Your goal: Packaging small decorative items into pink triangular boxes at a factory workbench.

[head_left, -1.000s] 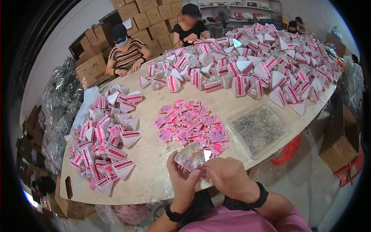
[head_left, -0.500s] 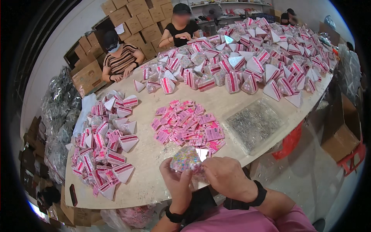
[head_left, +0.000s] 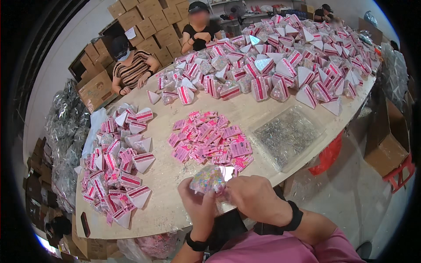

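Head view is showing a bead-filled packet [head_left: 206, 180] with pastel bits under clear film, sitting in the person's hands over the near edge of the tabletop [head_left: 164, 179]. The left hand [head_left: 197, 202] is cupping it from below and the left, fingers wrapping its side. The right hand [head_left: 256, 197] is resting curled against the packet's right edge; its fingertips are hiding behind the knuckles, so whether they are pinching film or something small cannot be told. Work on this piece seems to be under way, not finished. Just beyond, a heap of pink cards [head_left: 206, 136] is lying loose, suggesting many are waiting unused. Right of it, a clear tray [head_left: 266, 153] is holding plenty of small metal pieces [head_left: 287, 131]. To the left, a pile of wedges [head_left: 120, 168] is showing pink cards among them, probably the completed portion. Farther off, a much larger mound of wedges [head_left: 280, 65] is covering the far side, with no cards showing clearly; these are probably awaiting attention. Two co-workers [head_left: 131, 72] are sitting beyond.
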### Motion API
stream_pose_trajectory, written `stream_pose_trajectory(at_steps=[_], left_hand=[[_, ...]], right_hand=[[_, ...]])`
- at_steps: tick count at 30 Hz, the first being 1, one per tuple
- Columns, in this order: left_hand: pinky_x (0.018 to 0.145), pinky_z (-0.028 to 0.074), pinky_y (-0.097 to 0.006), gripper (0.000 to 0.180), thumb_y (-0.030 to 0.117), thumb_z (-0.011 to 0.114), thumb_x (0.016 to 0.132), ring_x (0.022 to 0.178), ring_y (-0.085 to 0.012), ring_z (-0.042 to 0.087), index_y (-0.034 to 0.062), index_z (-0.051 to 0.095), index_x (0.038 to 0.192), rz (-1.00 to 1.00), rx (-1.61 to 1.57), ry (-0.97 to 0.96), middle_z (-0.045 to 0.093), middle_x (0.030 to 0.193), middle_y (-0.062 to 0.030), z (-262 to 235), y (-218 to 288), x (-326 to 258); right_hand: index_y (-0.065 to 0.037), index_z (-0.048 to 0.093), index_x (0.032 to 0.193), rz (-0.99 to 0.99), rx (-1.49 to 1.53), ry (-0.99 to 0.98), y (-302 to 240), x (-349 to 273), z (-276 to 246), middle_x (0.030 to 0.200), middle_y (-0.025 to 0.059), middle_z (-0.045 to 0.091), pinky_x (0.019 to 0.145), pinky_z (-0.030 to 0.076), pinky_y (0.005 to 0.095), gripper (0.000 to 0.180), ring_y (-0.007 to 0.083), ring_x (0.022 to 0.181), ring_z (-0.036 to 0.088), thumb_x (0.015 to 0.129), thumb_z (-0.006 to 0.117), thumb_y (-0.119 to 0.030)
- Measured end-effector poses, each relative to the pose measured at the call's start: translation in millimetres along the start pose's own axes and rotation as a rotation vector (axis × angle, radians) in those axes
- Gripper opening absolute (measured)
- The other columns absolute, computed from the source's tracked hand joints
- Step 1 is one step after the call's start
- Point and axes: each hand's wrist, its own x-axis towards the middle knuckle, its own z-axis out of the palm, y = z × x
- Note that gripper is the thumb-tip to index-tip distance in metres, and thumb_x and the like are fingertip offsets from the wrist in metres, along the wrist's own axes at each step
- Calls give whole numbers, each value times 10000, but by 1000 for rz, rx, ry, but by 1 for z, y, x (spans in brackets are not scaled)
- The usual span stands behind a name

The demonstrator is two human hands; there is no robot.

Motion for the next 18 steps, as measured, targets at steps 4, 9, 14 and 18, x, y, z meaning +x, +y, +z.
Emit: stream_pose_trajectory(at_steps=[4, 9, 14, 18], left_hand=[[859, 444, -324, 428, 133, 529, 834, 970, -187, 531, 2, 346, 1198, -356, -266, -70, 485, 1089, -123, -2, 3, 4], [828, 488, -345, 361, 219, 442, 888, 995, -220, 583, 2, 356, 1163, -461, -438, -162, 528, 1105, -159, -1, 0, 9], [798, 507, -357, 366, 227, 457, 895, 984, -226, 591, 0, 346, 1160, -441, -450, -170, 531, 1111, -166, -4, -3, 11], [757, 521, -351, 356, 229, 471, 899, 920, -212, 608, 4, 351, 1148, -410, -421, -128, 540, 1080, -157, -3, -2, 11]], right_hand=[[-7, 587, 819, 87, 146, -8, 0, 3, 1, 692, 146, 570, 571, 464, 384, 95, 321, 644, 588, 781, 574, -93], [-3, 608, 846, 142, 208, -53, -1, 9, -5, 726, 162, 591, 590, 472, 378, 101, 329, 673, 598, 797, 558, -76], [-4, 599, 828, 125, 150, -41, 1, 8, 0, 727, 160, 585, 587, 467, 382, 86, 332, 669, 591, 789, 567, -74], [-9, 594, 822, 103, 110, -34, 1, 9, 3, 733, 155, 582, 586, 465, 388, 79, 335, 668, 587, 789, 569, -77]])
